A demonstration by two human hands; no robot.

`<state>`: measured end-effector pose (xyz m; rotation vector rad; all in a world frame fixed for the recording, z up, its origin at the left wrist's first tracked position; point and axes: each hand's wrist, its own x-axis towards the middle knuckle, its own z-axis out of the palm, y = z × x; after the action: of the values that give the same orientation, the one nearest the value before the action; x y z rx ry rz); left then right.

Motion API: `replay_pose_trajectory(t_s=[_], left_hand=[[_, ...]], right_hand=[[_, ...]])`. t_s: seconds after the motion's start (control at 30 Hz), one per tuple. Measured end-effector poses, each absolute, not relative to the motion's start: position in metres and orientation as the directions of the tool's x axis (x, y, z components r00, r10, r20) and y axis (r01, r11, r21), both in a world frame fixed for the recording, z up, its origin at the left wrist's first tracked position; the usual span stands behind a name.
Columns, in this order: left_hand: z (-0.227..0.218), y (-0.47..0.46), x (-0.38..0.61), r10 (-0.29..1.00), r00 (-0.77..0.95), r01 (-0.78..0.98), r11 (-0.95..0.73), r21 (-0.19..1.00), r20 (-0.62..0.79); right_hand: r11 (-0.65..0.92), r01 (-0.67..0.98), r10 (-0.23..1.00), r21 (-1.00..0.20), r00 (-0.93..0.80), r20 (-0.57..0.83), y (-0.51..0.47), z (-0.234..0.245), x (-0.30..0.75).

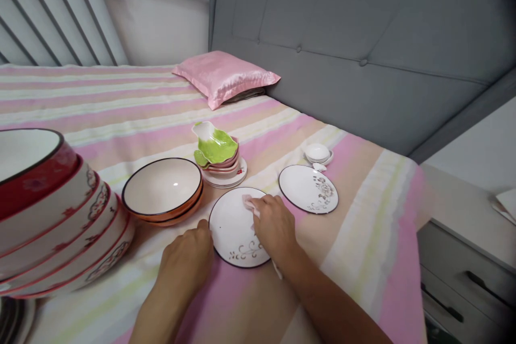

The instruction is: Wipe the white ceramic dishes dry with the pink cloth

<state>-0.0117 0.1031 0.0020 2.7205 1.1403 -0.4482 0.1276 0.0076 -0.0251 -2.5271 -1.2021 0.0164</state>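
- Right hand pinches a pale cloth, mostly hidden, on the plate.
- Left hand curls at the plate's rim; fingertips hidden, can't tell its grip.
- Plate lies in from the bed's right edge.
- Big bowls are cut off.

- Your right hand covered the three o'clock side of the plate and most of the cloth.
- Your left hand, at the plate's nine o'clock, hid most of its own fingertips, so its grip couldn't be told.
- A dark speck near the plate's nine o'clock was too small to identify.
- At nine o'clock in your view, the left edge cut off the stacked bowls; at seven, dark-toned dishes.
- Toward twelve, the pink pillow hid most of something dark beneath it.
- At three, an unidentifiable pale object ran out of frame.
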Motion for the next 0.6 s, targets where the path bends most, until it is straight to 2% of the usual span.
replay_pose_trajectory(t_s=[0.13, 0.27, 0.4, 0.6], left_hand=[[0.003, 0.103, -0.012, 0.669, 0.661, 0.719, -0.694, 0.031, -0.340], [0.004, 0.102, -0.011, 0.668, 0.658, 0.718, -0.696, 0.023, -0.347], [0.003, 0.103, -0.011, 0.666, 0.661, 0.716, -0.698, 0.023, -0.346], [0.004, 0.102, -0.011, 0.666, 0.655, 0.722, -0.691, 0.036, -0.356]], right_hand=[[-0.613, 0.721, 0.728, -0.322, 0.674, 0.123, 0.005, -0.022, 0.129], [-0.564, 0.715, 0.689, -0.414, 0.683, 0.241, 0.005, -0.019, 0.131], [-0.615, 0.678, 0.630, -0.403, 0.730, 0.265, 0.011, -0.021, 0.135], [-0.528, 0.764, 0.735, -0.372, 0.630, 0.252, 0.015, -0.029, 0.134]])
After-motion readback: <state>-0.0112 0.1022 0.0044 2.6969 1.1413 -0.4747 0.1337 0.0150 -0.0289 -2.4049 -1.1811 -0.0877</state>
